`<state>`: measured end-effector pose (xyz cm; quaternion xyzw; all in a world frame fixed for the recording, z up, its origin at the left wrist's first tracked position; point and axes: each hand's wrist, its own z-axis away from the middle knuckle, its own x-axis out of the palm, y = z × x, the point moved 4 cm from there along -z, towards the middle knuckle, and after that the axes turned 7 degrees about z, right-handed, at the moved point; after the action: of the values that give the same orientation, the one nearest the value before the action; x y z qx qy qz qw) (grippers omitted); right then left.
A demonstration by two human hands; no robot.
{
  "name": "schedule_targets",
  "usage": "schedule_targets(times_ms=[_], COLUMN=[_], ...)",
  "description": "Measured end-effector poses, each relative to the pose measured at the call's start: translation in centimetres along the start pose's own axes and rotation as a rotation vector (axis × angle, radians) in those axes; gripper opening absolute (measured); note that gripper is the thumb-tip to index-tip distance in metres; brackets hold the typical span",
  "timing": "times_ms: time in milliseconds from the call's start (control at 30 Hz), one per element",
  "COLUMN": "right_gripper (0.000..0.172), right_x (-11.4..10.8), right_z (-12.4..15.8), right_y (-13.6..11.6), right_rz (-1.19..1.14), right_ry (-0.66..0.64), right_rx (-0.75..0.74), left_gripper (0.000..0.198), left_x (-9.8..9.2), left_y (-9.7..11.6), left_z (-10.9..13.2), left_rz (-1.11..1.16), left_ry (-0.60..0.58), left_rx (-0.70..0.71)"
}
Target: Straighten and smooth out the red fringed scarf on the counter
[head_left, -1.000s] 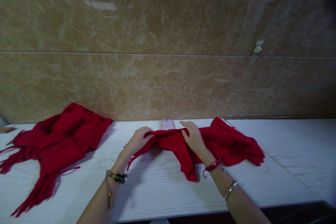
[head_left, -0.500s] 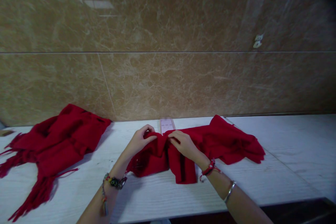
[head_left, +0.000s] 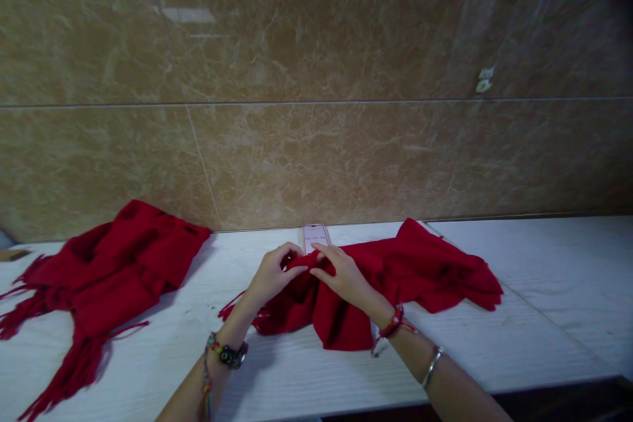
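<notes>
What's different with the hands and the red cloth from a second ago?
The right hand moved left and the left hand slid a little right, so they're close together now. They've bunched up the soft red fabric cloth between their fingertips. The red fabric scarf with fringes and the flat phone with a pale screen stayed put.

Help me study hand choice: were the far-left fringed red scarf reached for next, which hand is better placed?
Likely the left hand: it is nearer the far-left scarf, while the right hand is farther right. Both hold the other red scarf.
</notes>
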<state>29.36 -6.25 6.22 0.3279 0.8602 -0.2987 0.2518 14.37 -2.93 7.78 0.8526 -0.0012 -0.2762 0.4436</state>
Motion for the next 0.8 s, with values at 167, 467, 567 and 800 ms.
schedule_targets(times_ms=[167, 467, 567, 800], right_gripper=[0.018, 0.043, 0.037, 0.019], right_x=[-0.7, -2.1, -0.6, -1.7], right_z=[-0.1, -0.1, -0.2, 0.0], right_y=[2.0, 1.6, 0.4, 2.5], right_rz=[-0.149, 0.059, 0.075, -0.123], right_ry=[0.094, 0.284, 0.102, 0.331], right_rx=[0.200, 0.061, -0.037, 0.294], left_gripper=[0.020, 0.017, 0.013, 0.047], left_x=[-0.4, -0.1, 0.4, 0.8], left_y=[-0.8, -0.8, -0.1, -1.1], left_z=[-0.1, -0.2, -0.1, -0.1], left_rz=[0.001, 0.029, -0.003, 0.027], left_ry=[0.012, 0.054, 0.011, -0.025], left_rx=[-0.033, -0.011, 0.035, -0.047])
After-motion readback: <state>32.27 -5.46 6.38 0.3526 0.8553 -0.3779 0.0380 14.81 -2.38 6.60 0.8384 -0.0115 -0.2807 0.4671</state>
